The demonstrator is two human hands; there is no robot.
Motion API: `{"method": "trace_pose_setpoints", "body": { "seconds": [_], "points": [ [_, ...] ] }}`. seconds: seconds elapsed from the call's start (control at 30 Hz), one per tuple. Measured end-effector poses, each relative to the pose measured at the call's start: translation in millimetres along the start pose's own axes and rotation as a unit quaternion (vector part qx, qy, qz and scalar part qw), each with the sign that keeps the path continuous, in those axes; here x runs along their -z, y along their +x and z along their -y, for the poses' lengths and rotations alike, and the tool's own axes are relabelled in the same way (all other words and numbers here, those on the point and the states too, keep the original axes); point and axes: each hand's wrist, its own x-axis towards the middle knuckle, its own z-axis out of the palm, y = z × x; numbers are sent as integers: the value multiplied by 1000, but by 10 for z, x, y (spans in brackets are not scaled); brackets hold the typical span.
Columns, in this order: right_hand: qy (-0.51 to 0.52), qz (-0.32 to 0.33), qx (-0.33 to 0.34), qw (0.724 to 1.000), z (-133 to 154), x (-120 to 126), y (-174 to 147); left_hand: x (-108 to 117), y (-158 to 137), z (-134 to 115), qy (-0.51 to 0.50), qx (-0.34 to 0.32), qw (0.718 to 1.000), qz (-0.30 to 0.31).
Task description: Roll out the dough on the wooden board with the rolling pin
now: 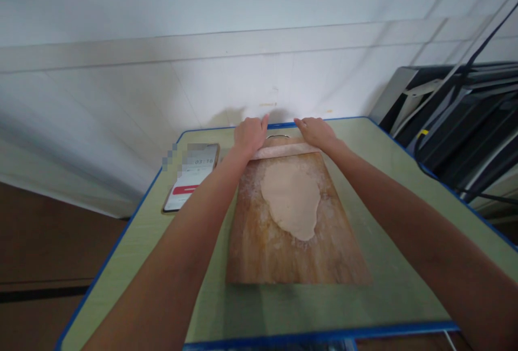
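A flattened sheet of dough [290,197] lies on a floured wooden cutting board [259,259]. Across the far end of the board, just beyond the dough, runs a pale rolling pin [285,151]. My left hand [250,136] is closed over the pin's left end, its thumb sticking up. At the other end my right hand [318,132] grips the pin, with its thumb pointing inward. Part of the fingers on both hands is hidden. A metal handle [278,136] shows at the board's far edge, between the hands.
The board rests on a light green table [154,275] with blue edging. A phone [194,176] with a lit screen lies left of the board, partly behind my left forearm. A white wall [243,81] stands behind. Dark folded items [477,119] and a black cable [483,38] are at the right.
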Motion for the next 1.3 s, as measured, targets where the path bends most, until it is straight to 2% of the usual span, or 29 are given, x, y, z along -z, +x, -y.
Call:
{"method": "trace_pose_setpoints", "body": {
  "seconds": [0.1,0.23,0.33,0.5,0.67,0.8,0.9,1.0,1.3],
  "points": [
    [7,5,-40,999,41,37,-92,5,-49,-2,3,-15,1000,15],
    [7,9,-42,999,114,101,-317,41,-180,-20,7,-53,997,53],
    [3,9,-12,1000,154,134,-578,94,-412,-37,15,-86,994,69],
    [-12,0,40,999,137,143,-1164,261,-1029,-78,28,-114,991,71],
    [-37,-64,125,989,2,84,-1706,442,-1581,-95,32,-163,981,98],
    [-24,-97,164,981,-84,45,-1930,489,-1787,-85,46,-195,976,90],
    [-10,-91,170,981,-108,33,-1927,464,-1777,-73,44,-199,975,89],
    [-3,-81,162,983,-111,14,-1783,400,-1648,-62,36,-180,980,82],
    [-26,-30,81,996,8,42,-962,143,-967,-105,43,-83,995,16]
  ]
}}
